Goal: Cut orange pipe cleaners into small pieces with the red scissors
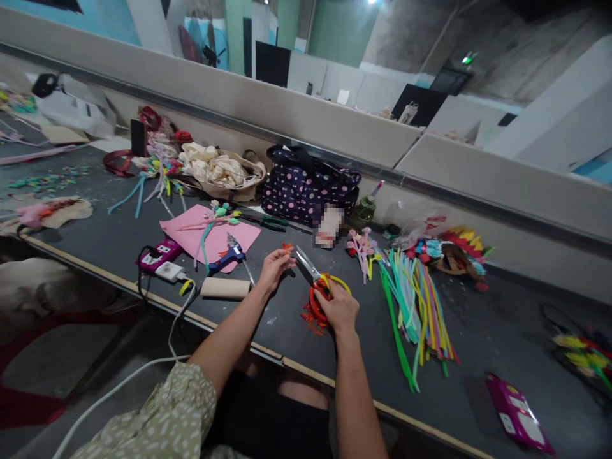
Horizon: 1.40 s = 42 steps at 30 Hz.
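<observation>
Evidently, small trimming work is in hand: the left hand [275, 269] has its fingertips pinched narrowly on a small orange piece [287, 247], while the right hand [342, 306] is closed round the handles of the scissors [310, 268]. The blades point toward the pinched piece, their tips just beside it but apparently not touching; whether they are fully together cannot be told. For sound execution, the piece should be kept steady between the fingertips, the fingers held clear of the blade line, and short cuts made near the tips. It would be prudent to cut above the orange scraps [312, 324], which lie under and beside the right grip, so that the clippings collect in one place. As to materials, the scissors have slim metal blades and looped red and yellow handles; the scraps are thin, short and ragged. Right of the right grip lies a fanned bundle of fuzzy stems [408, 306], green, yellow and pink, seemingly soft and bendable. Left of the left grip are a smooth, tan cylindrical tube [224, 287] and a blue glue gun [231, 256], the latter resting partly on a flat pink sheet [191, 223].
</observation>
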Motion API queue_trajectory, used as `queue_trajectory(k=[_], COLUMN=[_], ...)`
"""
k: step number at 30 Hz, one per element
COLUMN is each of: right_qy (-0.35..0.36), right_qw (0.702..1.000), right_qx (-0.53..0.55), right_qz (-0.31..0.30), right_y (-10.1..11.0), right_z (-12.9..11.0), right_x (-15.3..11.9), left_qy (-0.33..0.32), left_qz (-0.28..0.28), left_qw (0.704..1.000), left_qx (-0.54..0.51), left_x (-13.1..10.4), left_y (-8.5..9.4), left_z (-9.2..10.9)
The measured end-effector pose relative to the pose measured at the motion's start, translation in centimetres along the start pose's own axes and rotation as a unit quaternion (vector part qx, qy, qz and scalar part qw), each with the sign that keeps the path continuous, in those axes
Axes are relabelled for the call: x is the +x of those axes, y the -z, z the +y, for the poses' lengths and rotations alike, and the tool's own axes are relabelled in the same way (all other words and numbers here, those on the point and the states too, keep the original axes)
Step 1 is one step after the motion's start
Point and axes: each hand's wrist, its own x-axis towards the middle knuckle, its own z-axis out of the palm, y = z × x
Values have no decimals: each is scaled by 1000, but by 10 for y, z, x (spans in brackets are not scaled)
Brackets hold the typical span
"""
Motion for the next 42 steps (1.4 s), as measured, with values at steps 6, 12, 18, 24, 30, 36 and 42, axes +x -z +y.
queue_trajectory(k=[6, 12, 18, 24, 30, 36, 42], right_qy=[5, 74, 81, 79, 77, 69, 63], right_qw=[999, 996, 996, 996, 996, 997, 997], right_qx=[31, 50, 43, 40, 48, 44, 44], right_qz=[27, 14, 8, 7, 4, 3, -1], right_y=[4, 0, -4, -4, -3, -3, -4], right_z=[-1, -3, 1, 1, 1, 2, 1], right_x=[0, -3, -4, -4, -4, -3, -4], left_qy=[-24, -28, -29, -21, -22, -18, -1], left_qz=[55, 63, 67, 59, 70, 77, 70], left_qw=[998, 997, 997, 998, 997, 997, 997], left_qx=[-15, -31, -34, -24, -28, -22, -32], left_x=[1, 2, 1, -1, 2, 2, 1], left_y=[2, 2, 1, 1, 3, 3, 2], left_z=[1, 0, 0, 1, -2, -2, 2])
